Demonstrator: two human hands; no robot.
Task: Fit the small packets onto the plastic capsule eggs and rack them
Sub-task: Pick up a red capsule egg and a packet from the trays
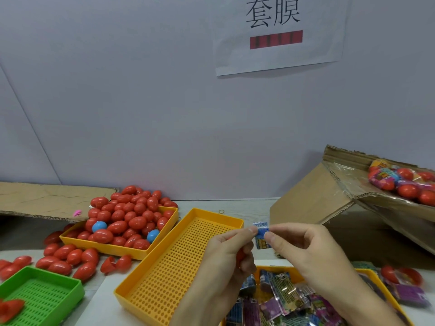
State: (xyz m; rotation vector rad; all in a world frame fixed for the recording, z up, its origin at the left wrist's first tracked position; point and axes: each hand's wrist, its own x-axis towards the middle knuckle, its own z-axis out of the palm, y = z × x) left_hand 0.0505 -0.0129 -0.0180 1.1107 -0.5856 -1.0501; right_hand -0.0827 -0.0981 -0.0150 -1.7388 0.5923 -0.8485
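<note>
Nearest, at the bottom edge, an orange tray of small packets [286,294], heaped with dark and purple printed sachets, plainly far from used up; just above it, both hands raised together, left hand [227,251] and right hand [297,249], each pinching one side of a small blue packet [261,234] between thumb and forefinger, spreading it; tucked in the left palm, a glimpse of red, probably a capsule egg [240,255], though too hidden to be sure; judged from this, opening the sleeve, with fitting not yet done. Left of the hands, the perforated orange rack tray [179,260], holding nothing, so racking apparently yet to start; further left, a green perforated tray [44,292] with red egg halves at its corner. Beyond, loose red eggs [68,257] scattered on the table, then a heaped orange bin of red eggs [131,222] with two blue ones among them: a large stock left. Farthest right, a tilted cardboard box [329,198] holding bagged wrapped eggs [400,182]; on the wall, a paper sign [277,34].
</note>
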